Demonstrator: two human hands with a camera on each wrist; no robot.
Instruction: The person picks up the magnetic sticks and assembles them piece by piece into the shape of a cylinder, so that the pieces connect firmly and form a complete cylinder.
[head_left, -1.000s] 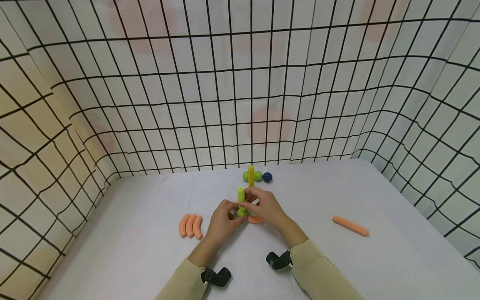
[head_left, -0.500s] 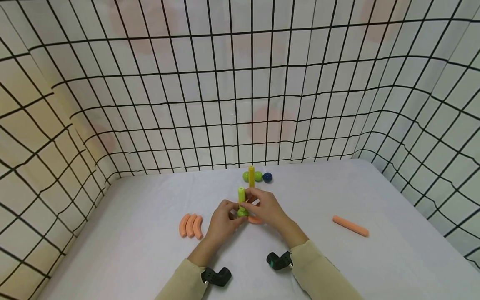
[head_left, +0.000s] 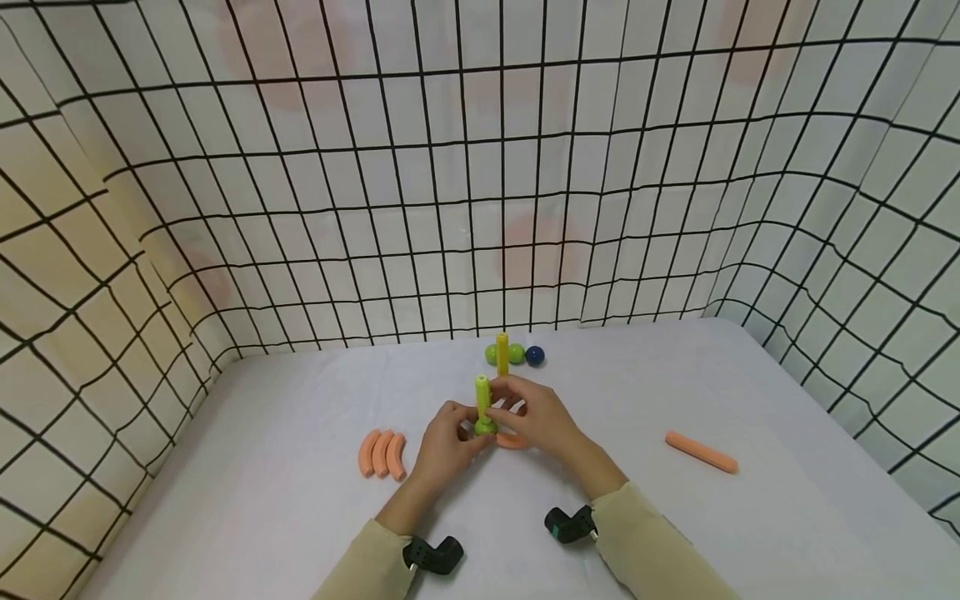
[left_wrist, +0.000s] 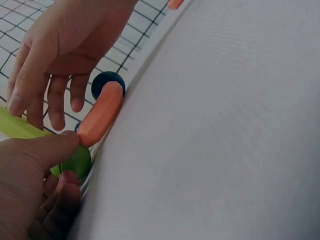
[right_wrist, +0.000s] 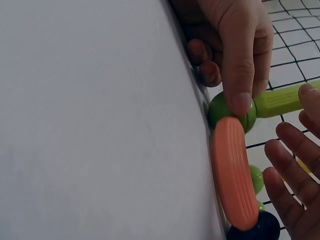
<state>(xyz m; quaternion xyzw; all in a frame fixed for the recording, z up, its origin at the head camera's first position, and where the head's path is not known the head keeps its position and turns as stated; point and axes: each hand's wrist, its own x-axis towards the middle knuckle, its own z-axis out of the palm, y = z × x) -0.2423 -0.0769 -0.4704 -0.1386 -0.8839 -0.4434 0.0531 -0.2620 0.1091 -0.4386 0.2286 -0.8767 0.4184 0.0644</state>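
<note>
Left hand [head_left: 444, 442]: reaches in from 8 o'clock, thumb and fingers pinching the green ball [head_left: 484, 427] between them; this low grip probably steadies the base.
Green rod [head_left: 482, 395]: upright on the ball, pointing to 12 o'clock, just above the left fingertips; how fully it is seated cannot be told.
Right hand [head_left: 540, 417]: at 3 o'clock from the rod, fingers loose and spread, gripping nothing; the thumb is right by the rod, contact unclear, perhaps guarding against a tilt.
Orange curve [head_left: 512, 440]: at 4 o'clock from the green ball, near the left thumb, running to a dark ball [right_wrist: 265, 227]; seemingly a link.
Yellow rod [head_left: 502, 354]: upright at 1 o'clock beyond the right fingers, foot hidden.
Far balls [head_left: 517, 353]: a row at 1 o'clock.
Loose curves [head_left: 382, 452]: three side by side toward 8 o'clock, likely grouped for easy reach.
Orange stick [head_left: 701, 452]: 3 o'clock, well apart.
</note>
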